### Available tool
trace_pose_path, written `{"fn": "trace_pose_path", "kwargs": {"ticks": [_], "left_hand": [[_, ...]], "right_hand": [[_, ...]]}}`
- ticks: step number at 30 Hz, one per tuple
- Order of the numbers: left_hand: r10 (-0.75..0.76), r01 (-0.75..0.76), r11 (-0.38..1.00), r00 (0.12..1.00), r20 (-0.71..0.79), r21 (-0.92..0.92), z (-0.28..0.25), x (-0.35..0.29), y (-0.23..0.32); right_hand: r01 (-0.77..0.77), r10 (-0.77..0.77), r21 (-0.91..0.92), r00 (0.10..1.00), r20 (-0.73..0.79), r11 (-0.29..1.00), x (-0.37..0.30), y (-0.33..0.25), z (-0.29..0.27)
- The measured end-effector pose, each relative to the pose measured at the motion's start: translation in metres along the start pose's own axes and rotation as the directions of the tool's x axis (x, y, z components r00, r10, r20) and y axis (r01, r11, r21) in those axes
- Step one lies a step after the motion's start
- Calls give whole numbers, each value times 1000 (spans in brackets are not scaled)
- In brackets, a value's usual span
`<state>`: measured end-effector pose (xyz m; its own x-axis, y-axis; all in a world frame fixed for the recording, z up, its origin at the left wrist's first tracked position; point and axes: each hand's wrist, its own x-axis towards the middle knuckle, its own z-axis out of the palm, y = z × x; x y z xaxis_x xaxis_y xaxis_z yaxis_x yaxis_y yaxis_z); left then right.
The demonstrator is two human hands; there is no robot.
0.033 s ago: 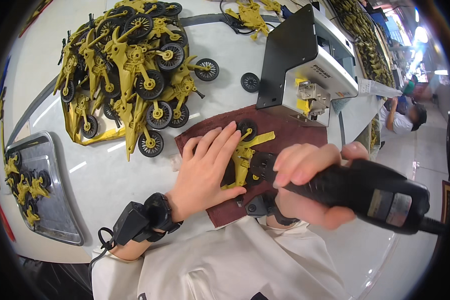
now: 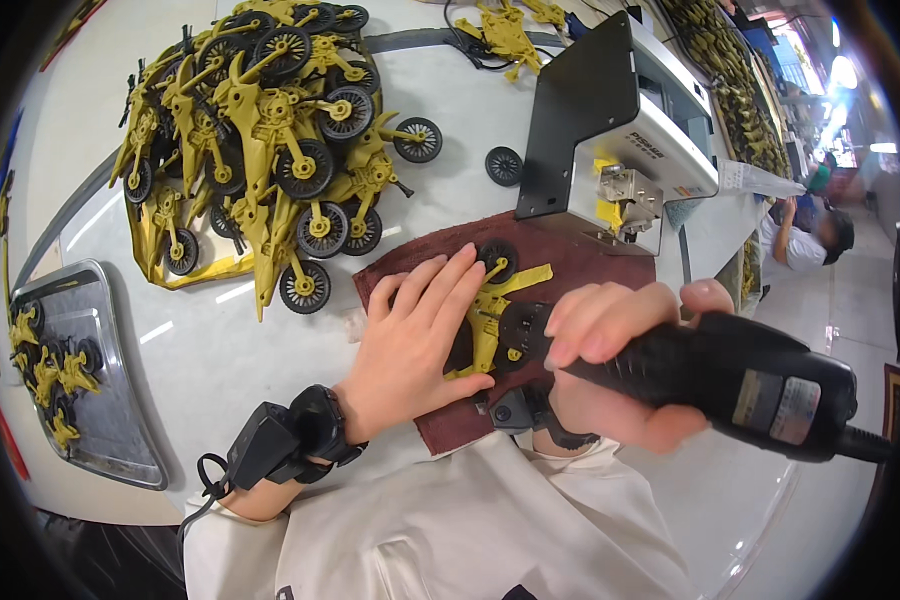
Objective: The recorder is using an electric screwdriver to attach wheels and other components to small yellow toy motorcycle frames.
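Note:
My left hand (image 2: 416,322) lies flat with fingers stretched out over a yellow toy motorcycle (image 2: 487,322) with black wheels, and covers part of it. The motorcycle rests on a dark red cloth (image 2: 600,270). My right hand (image 2: 620,365) is wrapped round a black corded electric screwdriver (image 2: 720,385). The screwdriver's head points left at the middle of the motorcycle; whether its bit touches a screw cannot be made out. Both wrists carry black strapped devices.
A large heap of yellow toy motorcycles (image 2: 260,150) stands at the back left. A metal tray (image 2: 125,400) with several motorcycles lies at the left. Behind the cloth are a screw feeder (image 2: 610,130) and a loose black wheel (image 2: 503,166). A person (image 2: 805,240) sits at the far right.

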<state>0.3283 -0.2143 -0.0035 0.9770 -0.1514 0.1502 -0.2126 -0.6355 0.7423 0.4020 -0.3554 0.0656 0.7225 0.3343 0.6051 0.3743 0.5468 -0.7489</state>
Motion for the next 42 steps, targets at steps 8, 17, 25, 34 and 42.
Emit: {"fn": "trace_pose_path", "kwargs": {"ticks": [8, 17, 25, 34, 42], "left_hand": [[-4, 3, 1000, 1000, -21, -25, 2, -2, -4], [-13, 13, 1000, 1000, -2, -21, -1, 0, -3], [-28, 28, 1000, 999, -18, 13, 1, 2, -3], [-3, 4, 1000, 1000, -18, 26, 3, 1, 1], [10, -9, 999, 1000, -21, 31, 1, 3, 2]], "right_hand": [[-35, 33, -39, 998, -60, 999, -3, 6, 6], [-27, 14, -228, 998, -59, 973, 5, 25, 8], [-14, 52, -247, 988, 147, 969, 11, 15, 6], [23, -419, -653, 785, -457, 757, 76, -23, -51], [22, -114, -381, 969, -219, 924, 30, -18, -17]]}}
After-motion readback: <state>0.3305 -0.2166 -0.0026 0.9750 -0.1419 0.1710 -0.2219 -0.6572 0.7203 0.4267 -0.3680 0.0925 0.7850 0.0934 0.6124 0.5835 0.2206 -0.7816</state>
